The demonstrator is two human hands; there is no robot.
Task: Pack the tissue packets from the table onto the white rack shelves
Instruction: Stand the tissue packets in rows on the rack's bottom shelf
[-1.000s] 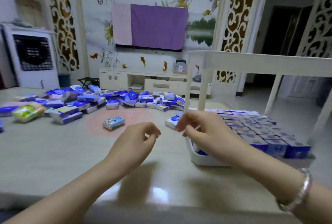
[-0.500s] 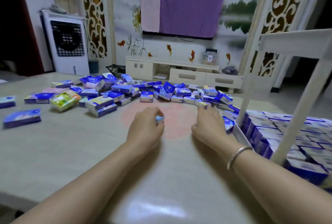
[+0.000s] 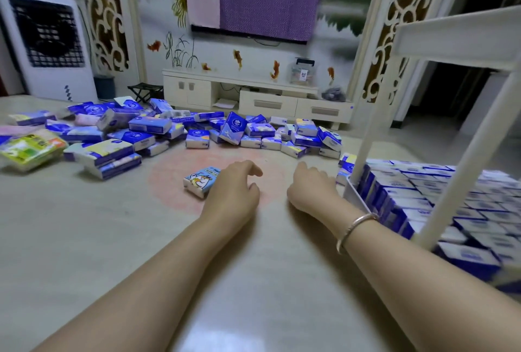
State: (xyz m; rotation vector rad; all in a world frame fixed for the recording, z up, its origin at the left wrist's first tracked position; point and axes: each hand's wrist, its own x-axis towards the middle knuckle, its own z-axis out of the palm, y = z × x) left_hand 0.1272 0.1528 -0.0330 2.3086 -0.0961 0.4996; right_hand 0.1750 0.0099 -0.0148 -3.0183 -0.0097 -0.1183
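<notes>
Many blue and white tissue packets [image 3: 255,131] lie heaped across the far side of the table [image 3: 84,238]. One light-blue packet with a cartoon animal [image 3: 198,181] lies alone in front of them. My left hand [image 3: 234,190] rests right beside its right end, fingers loosely bent, gripping nothing. My right hand [image 3: 313,185] reaches toward a packet [image 3: 342,178] at the corner of the white rack [image 3: 363,137]; its fingertips are hidden behind the knuckles. The rack's lower tray [image 3: 353,196] is packed with upright blue packets [image 3: 423,196]. Its upper shelf [image 3: 456,38] shows no packets.
A green and yellow packet [image 3: 28,150] and pink packets [image 3: 84,119] lie at the left of the heap. The rack's slanted front post [image 3: 465,171] crosses the right side. Beyond the table stand a white cabinet [image 3: 253,94] and an air cooler [image 3: 48,41].
My left hand has come off the cartoon packet, which now lies uncovered at its left. My right hand has shifted right toward the rack's corner. The view has moved closer.
</notes>
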